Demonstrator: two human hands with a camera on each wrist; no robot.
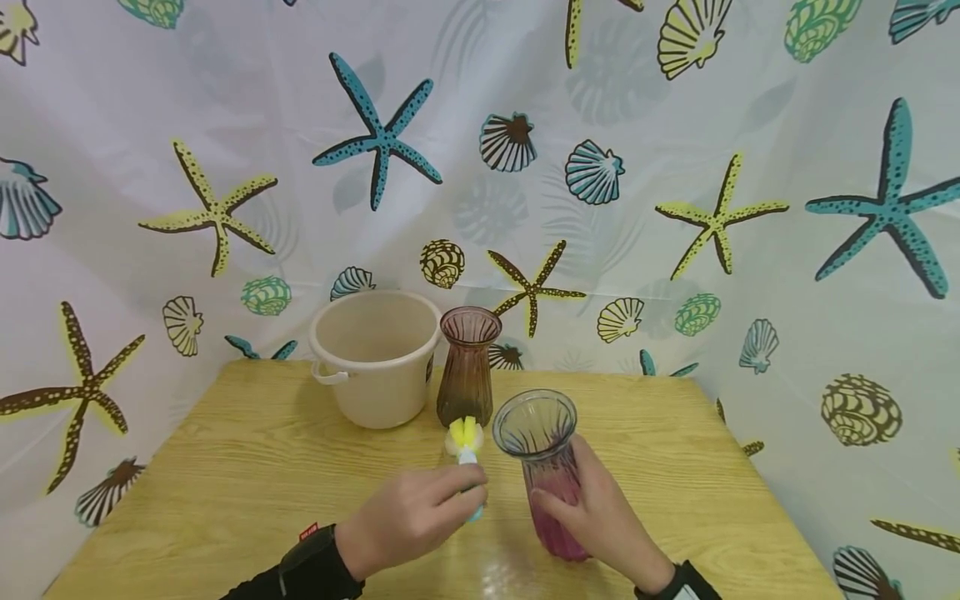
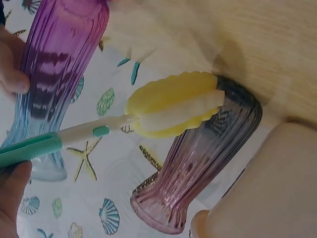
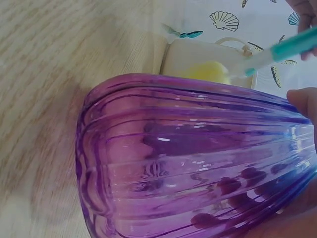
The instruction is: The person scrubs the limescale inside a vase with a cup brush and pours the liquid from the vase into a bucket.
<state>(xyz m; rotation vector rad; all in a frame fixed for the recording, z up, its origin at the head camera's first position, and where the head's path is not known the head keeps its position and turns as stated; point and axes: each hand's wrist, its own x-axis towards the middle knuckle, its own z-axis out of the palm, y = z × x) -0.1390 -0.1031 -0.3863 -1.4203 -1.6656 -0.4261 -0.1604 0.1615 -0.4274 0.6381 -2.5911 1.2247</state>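
Observation:
My left hand [image 1: 416, 512] grips the teal and white handle of a bottle brush [image 2: 176, 106], whose yellow and white sponge head points away from me. In the head view the sponge is in front of a brownish-pink ribbed glass vase [image 1: 467, 375] that stands on the table. My right hand [image 1: 603, 508] holds a second ribbed glass vase [image 3: 198, 153], purple-pink at the base and bluish-clear at the flared rim. This vase is tilted, its mouth towards the upper left. Through its glass, some fingertips show in the right wrist view. The brush head is outside both vases.
A cream plastic bucket [image 1: 386, 375] with a side handle stands at the back of the wooden table [image 1: 247, 467], left of the standing vase. Behind and beside the table hangs a white curtain [image 1: 600, 275] printed with starfish and shells.

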